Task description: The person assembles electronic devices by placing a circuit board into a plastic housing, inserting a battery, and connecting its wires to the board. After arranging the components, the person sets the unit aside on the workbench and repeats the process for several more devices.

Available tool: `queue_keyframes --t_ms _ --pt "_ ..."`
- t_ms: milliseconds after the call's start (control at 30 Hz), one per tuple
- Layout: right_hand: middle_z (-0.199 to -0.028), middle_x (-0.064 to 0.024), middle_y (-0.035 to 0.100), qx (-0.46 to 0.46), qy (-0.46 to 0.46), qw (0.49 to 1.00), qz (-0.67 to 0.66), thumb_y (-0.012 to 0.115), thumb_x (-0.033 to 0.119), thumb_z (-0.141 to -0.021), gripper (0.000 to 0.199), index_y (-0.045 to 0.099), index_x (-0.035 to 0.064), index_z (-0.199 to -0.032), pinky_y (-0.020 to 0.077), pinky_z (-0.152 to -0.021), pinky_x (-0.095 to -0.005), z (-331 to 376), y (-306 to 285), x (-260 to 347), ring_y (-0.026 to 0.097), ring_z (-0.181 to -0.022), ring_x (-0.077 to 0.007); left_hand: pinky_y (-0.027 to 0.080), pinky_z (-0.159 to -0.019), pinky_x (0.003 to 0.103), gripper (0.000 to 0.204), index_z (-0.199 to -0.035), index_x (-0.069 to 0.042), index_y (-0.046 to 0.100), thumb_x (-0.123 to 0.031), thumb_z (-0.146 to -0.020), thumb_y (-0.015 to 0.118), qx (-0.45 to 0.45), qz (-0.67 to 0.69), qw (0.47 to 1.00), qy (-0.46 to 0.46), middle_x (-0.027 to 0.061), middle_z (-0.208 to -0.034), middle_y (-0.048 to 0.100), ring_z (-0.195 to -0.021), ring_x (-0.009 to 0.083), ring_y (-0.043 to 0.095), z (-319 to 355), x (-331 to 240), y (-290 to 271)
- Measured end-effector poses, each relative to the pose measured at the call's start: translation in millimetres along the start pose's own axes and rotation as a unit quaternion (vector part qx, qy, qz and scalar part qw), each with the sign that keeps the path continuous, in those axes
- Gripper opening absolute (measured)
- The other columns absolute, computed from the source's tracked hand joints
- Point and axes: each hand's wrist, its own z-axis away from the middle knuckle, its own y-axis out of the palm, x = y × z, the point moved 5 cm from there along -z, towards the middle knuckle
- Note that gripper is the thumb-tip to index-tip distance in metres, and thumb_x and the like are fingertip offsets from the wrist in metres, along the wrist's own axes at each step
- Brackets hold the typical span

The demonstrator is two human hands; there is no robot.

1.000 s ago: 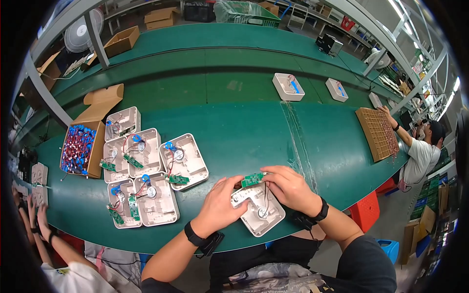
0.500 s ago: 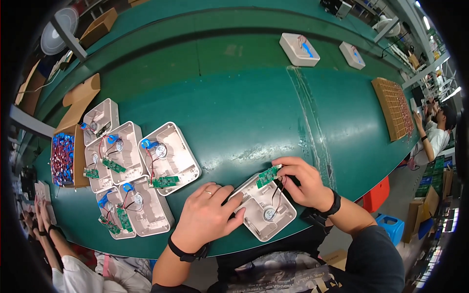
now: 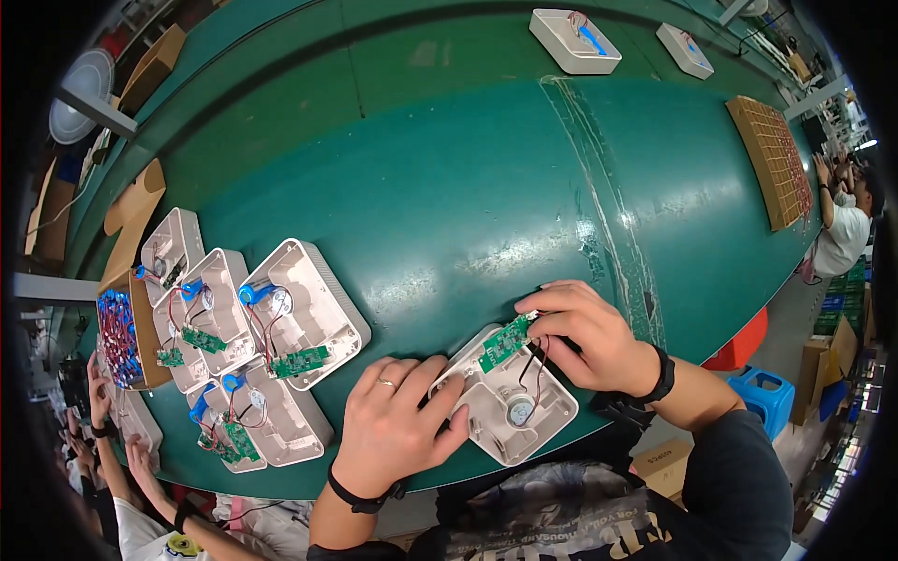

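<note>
A white plastic housing [image 3: 485, 400] lies open side up at the near edge, with a round silver speaker [image 3: 520, 409] inside. My left hand [image 3: 398, 421] holds its left wall, the thumb and index finger at the rim. Between the thumb and fingers of my right hand [image 3: 587, 338] is the end of a green circuit board [image 3: 506, 342], by its white connector. The board is tilted over the housing's far edge. Dark and red wires run down from that end towards the speaker. My fingertips partly hide the connector.
Several housings [image 3: 323, 313] with boards, wires and blue-wrapped parts sit at the left. Beside them stands a carton [image 3: 140, 327] of blue parts. Two housings [image 3: 575, 58] lie far off, a divided cardboard tray [image 3: 769, 164] at right. Co-workers' hands [image 3: 140, 458] show at the left.
The whole view has shifted slightly. My hands keep nearly the same hold on the housing and the board. At the left edge, a co-worker's hands have moved apart beside a housing.
</note>
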Motion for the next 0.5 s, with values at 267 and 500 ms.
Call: queue_keyframes --t_ms 267,500 --pt "-0.126 -0.0171 0.073 0.002 -0.004 1.0 0.009 0.076 -0.007 -0.084 0.028 0.068 0.0031 -0.108 0.0564 -0.097 -0.0483 -0.3 2.2 2.3 0.071 -0.106 -0.0369 0.059 -0.088 0.042 0.021 -0.095 -0.011 0.077 -0.019 -0.077 0.082 -0.019 0.019 1.0 -0.005 0.007 -0.11 0.075 -0.09 0.0269 0.071 1.3 -0.4 -3.9" --pt "-0.126 -0.0159 0.073 -0.001 -0.003 1.0 0.018 0.076 -0.007 -0.084 0.028 0.068 0.0036 -0.108 0.0562 -0.097 -0.0476 -0.6 1.6 3.7 0.071 -0.106 -0.0366 0.06 -0.085 0.041 0.016 -0.087 -0.009 0.075 -0.018 -0.076 0.083 -0.028 0.029 0.999 0.01 0.0071 -0.107 0.076 -0.087 0.0265 0.072 2.2 0.8 -5.0"
